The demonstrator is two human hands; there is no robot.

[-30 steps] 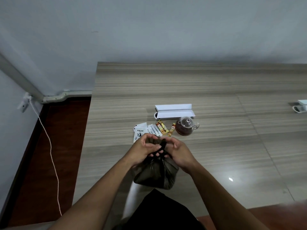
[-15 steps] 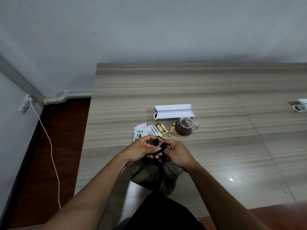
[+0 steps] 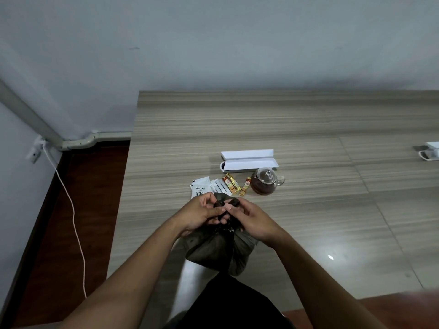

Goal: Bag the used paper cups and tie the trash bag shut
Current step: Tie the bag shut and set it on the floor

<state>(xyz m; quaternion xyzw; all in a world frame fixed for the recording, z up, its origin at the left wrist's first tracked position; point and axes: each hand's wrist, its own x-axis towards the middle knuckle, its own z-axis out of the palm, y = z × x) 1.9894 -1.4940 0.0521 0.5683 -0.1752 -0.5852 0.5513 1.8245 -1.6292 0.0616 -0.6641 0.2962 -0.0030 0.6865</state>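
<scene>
A dark, bulging trash bag (image 3: 213, 252) stands on the wooden table (image 3: 308, 119) near its front edge, right in front of me. Its neck is gathered into a twisted bunch at the top. My left hand (image 3: 199, 213) and my right hand (image 3: 251, 218) meet over that bunch, and the fingers of both pinch the dark plastic ends between them. The paper cups are not visible; the bag hides whatever is inside.
Just behind my hands lie white tea sachets (image 3: 202, 188), small orange sachets (image 3: 231, 185) and a glass teapot (image 3: 264, 184) of dark tea. A long open white box (image 3: 249, 160) sits behind them. A white object (image 3: 431, 151) is at the right edge. A white cable (image 3: 69, 205) hangs left.
Both hands have kept working the bag's gathered top, with the fingers shifting round the plastic ends. The bag has stayed in place.
</scene>
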